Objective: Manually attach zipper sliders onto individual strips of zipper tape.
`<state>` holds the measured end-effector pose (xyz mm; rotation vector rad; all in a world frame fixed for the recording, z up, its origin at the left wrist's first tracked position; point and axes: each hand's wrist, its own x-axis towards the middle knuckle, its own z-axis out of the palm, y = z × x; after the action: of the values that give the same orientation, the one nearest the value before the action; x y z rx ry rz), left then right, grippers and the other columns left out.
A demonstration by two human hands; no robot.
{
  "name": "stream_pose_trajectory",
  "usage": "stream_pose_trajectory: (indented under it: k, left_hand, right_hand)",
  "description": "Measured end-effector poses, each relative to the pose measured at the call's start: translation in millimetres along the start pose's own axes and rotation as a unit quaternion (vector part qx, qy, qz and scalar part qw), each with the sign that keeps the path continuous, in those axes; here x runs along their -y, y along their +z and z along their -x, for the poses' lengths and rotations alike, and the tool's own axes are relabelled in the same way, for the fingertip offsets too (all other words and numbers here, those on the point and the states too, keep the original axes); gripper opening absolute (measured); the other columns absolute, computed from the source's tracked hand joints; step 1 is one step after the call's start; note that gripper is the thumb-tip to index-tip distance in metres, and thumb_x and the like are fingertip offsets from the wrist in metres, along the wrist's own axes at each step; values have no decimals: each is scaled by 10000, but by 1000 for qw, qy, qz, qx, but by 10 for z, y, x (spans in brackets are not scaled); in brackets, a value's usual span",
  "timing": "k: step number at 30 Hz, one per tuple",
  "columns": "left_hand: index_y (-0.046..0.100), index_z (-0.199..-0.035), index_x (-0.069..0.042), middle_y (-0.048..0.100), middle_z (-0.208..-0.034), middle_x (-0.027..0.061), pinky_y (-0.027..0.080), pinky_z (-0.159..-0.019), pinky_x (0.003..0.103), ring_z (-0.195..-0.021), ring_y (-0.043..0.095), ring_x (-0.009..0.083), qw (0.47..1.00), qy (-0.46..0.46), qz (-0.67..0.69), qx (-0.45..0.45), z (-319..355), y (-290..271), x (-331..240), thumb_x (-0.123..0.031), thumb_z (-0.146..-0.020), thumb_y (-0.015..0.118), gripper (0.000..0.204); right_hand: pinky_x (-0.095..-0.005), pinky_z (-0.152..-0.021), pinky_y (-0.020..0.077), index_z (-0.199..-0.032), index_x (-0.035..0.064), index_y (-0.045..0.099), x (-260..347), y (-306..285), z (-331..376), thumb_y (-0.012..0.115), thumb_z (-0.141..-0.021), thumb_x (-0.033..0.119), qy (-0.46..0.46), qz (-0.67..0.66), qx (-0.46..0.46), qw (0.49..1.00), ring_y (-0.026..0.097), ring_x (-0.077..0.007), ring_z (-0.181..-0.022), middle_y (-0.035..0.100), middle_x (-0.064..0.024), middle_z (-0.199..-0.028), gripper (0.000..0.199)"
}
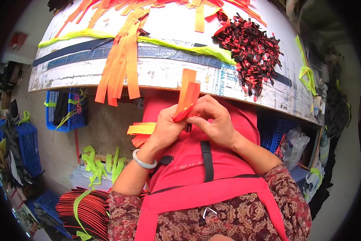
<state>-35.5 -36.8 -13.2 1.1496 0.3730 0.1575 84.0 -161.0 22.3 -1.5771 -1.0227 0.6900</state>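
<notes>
My left hand point(166, 126) is closed around orange fabric strips point(188, 90) over my lap. Their upper ends stand up above the fingers, and yellow-orange ends point(143, 128) stick out beside the wrist. Close against it, my right hand point(216, 120) has thumb and forefinger pinched at the lower end of the strips. What lies inside that pinch is hidden. A small black piece point(189, 127) shows just below the fingertips. Both hands are above a red apron point(228, 160), near the front edge of the white-covered table point(168, 72).
A heap of small black-and-red pieces point(252, 52) lies on the table's right. More orange strips point(124, 60) hang over its front edge. Blue crates point(66, 110) stand below left, above a stack of red-edged black pieces point(84, 209). A clear plastic bag point(295, 146) sits at right.
</notes>
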Motion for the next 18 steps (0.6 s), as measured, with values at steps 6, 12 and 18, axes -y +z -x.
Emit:
stream_pose_trajectory:
  k: [6,12,18]
  left_hand:
    - [628,-1119,9,619,-895,19,456,-616,229,-746,541,52,987,141,-70,-6,-12,-39,41,24,-878,585,245]
    - [645,-1032,22,627,-891,20,449,-594,224,-717,554,63,995,64,-65,-33,97,-37,-261,14,-879,624,155]
    - [615,-943,2,611,-826,16,440,-566,217,-659,532,57,993,109,-36,-1,141,-127,-198,6,-880,637,66]
  right_hand:
    - [-223,-576,437,-963,43,654,9,50,4,699,-817,8,21,-37,7,999,531,-85,-715,540,-28,-928,157]
    - [-216,-610,442,-915,42,650,20,-35,-18,699,-841,56,9,-4,2,1000,532,-76,-757,544,-22,-894,90]
    - [-226,-592,432,-886,47,643,61,5,-35,702,-851,83,29,-73,19,997,536,-68,-762,546,-16,-891,78]
